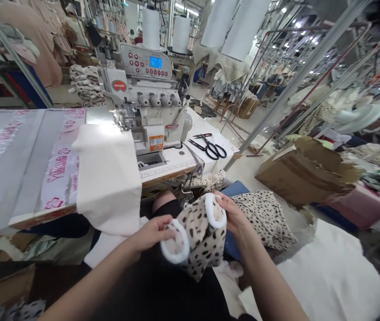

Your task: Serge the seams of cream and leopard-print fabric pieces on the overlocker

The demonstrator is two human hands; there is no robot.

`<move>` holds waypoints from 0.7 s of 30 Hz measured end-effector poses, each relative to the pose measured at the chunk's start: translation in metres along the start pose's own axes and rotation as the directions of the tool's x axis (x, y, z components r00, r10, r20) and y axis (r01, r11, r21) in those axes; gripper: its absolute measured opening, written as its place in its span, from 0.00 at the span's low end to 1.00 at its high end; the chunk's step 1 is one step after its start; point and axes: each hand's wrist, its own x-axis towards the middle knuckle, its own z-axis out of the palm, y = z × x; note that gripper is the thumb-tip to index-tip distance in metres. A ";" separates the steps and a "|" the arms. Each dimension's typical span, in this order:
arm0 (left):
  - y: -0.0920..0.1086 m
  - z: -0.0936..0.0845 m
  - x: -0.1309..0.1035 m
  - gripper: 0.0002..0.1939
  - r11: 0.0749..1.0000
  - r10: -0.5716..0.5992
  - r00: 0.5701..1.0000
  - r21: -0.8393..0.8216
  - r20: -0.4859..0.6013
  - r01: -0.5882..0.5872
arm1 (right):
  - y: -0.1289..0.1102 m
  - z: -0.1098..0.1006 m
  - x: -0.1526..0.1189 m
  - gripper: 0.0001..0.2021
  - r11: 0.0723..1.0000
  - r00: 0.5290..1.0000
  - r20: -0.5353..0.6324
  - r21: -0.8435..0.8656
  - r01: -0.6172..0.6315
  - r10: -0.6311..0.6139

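Over my lap, both hands hold a small leopard-print fabric piece (199, 238) with two white fluffy cuffs. My left hand (151, 232) pinches the left cuff (176, 249). My right hand (232, 214) grips the right cuff (215, 210) from behind. A pile of the same spotted fabric (265, 218) lies just right of my right hand. A plain white cloth (108, 176) drapes over the sewing table's front edge, above my left hand.
An overlock sewing machine (146, 96) stands on the table (16, 156), with black scissors (210, 146) to its right. Cardboard boxes (305, 171) sit on the floor at right, white fleece (330, 272) at lower right. Metal racks and fabric stacks fill the background.
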 end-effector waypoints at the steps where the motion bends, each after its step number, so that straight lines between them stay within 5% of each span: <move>1: 0.007 -0.006 -0.006 0.17 0.998 -0.020 0.998 -0.055 -0.058 0.016 | 0.000 -0.007 -0.001 0.18 1.000 1.000 -0.003 -0.028 -0.004 0.004; 5: 0.032 -0.029 -0.018 0.19 0.998 -0.045 0.960 -0.043 -0.278 0.035 | 0.014 -0.020 -0.003 0.14 0.992 0.999 0.027 -0.116 -0.039 0.042; 9: 0.031 -0.037 -0.015 0.22 0.998 -0.069 0.912 -0.021 -0.405 0.066 | 0.031 -0.015 0.002 0.14 0.991 0.996 0.060 -0.113 -0.065 0.072; 16: 0.011 -0.046 -0.017 0.20 0.988 -0.141 0.938 -0.110 -0.316 0.111 | 0.045 -0.016 0.010 0.17 0.990 0.992 0.042 -0.087 -0.114 0.118; 21: 0.037 -0.043 -0.030 0.17 0.993 -0.076 0.961 -0.105 -0.266 0.050 | 0.045 -0.005 0.002 0.18 0.992 0.997 0.020 -0.099 -0.072 0.074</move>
